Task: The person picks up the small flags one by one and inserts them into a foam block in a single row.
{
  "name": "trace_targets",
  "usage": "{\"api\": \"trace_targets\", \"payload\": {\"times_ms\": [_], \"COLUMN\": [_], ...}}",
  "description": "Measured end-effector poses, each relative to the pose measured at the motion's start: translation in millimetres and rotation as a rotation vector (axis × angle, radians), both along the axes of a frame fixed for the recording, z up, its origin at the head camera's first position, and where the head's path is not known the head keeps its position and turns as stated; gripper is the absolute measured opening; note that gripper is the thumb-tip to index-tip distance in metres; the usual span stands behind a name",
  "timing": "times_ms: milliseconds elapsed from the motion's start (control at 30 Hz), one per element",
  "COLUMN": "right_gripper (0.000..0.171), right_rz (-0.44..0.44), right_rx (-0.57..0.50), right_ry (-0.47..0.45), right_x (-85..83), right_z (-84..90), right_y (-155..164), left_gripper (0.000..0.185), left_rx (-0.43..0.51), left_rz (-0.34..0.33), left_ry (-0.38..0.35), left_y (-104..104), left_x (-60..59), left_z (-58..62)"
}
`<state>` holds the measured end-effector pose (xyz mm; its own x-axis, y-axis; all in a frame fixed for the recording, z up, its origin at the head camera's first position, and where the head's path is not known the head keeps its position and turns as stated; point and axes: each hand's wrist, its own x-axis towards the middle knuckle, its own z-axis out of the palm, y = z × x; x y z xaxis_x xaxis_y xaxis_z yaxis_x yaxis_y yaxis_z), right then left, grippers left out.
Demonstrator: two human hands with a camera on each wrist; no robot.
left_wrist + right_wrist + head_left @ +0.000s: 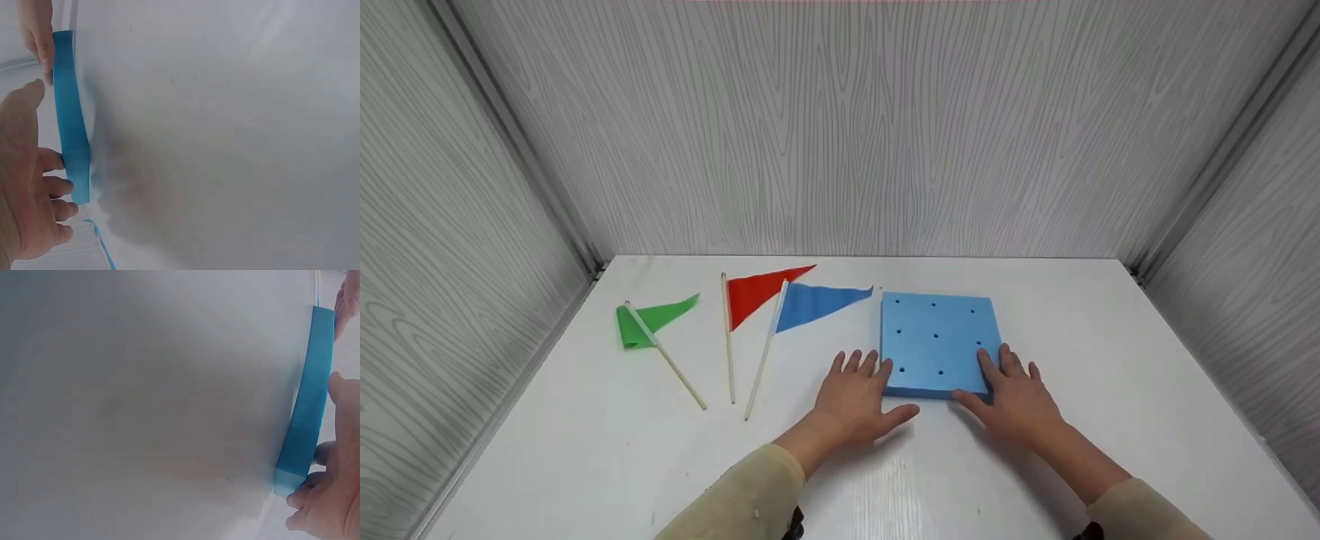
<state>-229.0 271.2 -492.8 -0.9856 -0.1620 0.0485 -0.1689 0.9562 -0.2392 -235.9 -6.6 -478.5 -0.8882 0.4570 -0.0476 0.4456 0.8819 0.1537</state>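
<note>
Three flags (750,315) left of foam block (937,341); hands at its near corners

- I see a white table (1110,390) walled in by grey panels.
- A blue foam block (937,341) with holes lies flat on it, between my left hand (859,401) and right hand (1016,397), touching both.
- Left of my left hand lie three flags on sticks: blue flag (814,304) nearest, then red flag (757,294), then green flag (649,322) farthest out.
</note>
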Motion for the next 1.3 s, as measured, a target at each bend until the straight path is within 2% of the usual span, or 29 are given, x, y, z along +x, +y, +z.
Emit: {"api": "trace_targets", "payload": {"times_ms": [467, 1000, 1300], "right_gripper": [0.095, 0.094, 0.094], "right_rz": [0.052, 0.106, 0.121], "right_rx": [0.006, 0.021, -0.014], "right_ry": [-0.003, -0.021, -0.047], "right_x": [1.5, 9.5, 10.1], "right_z": [-1.4, 0.2, 0.5], "right_y": [-40.7, -65.3, -63.2], "left_gripper": [0.093, 0.096, 0.095], "left_rx": [0.014, 0.011, 0.012], "left_rz": [0.027, 0.054, 0.059], "left_ry": [-0.018, 0.001, -0.005], "left_y": [-43.0, -69.0, -77.4], "left_x": [11.7, 26.8, 30.0], "left_z": [0.5, 1.3, 1.9]}}
